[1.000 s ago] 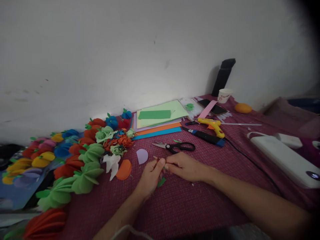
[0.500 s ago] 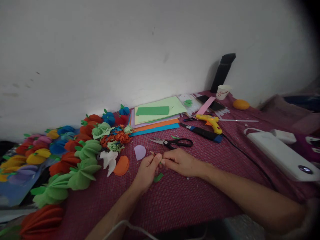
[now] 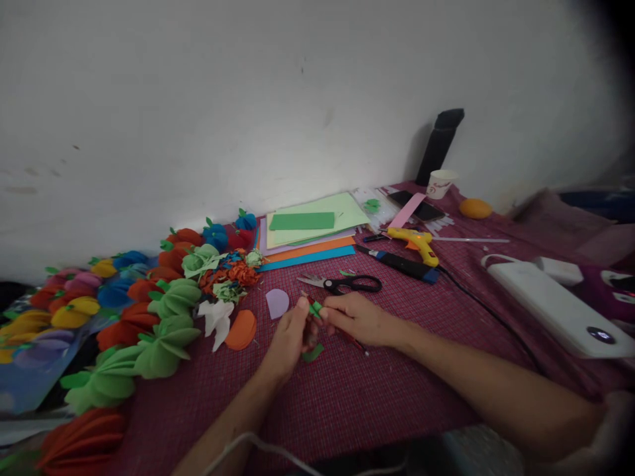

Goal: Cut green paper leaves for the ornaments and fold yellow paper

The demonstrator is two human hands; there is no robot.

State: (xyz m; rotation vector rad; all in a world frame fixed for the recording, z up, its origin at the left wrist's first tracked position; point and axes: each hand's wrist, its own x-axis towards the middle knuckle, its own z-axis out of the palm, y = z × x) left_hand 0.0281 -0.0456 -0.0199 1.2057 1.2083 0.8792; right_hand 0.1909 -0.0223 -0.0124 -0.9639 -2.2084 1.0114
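Note:
My left hand [image 3: 289, 336] is closed on a slim red pencil [image 3: 355, 342], which slants down to the right beneath my other hand. A small piece of green paper [image 3: 315, 308] is wrapped around the pencil between my fingertips. My right hand [image 3: 356, 318] pinches at this paper with thumb and forefinger. Below the left fingers, a loose green paper scrap [image 3: 313, 353] lies on the cloth. Black-handled scissors [image 3: 353, 284] rest just beyond my hands. A lilac paper piece [image 3: 277, 303] and an orange paper stack [image 3: 241, 330] lie to the left.
Folded paper pumpkins [image 3: 169, 344] crowd the left side, beside crumpled paper scraps [image 3: 233, 277]. Coloured sheets [image 3: 317, 201] are stacked at the back. On the right are a utility knife [image 3: 407, 264], a yellow glue gun [image 3: 414, 242] with its cord, a white power bank [image 3: 550, 304] and a paper cup [image 3: 440, 184].
The green paper around the pencil now shows between my fingertips, and the pencil's lower end has come into view under my right hand. My left fingers have shifted slightly.

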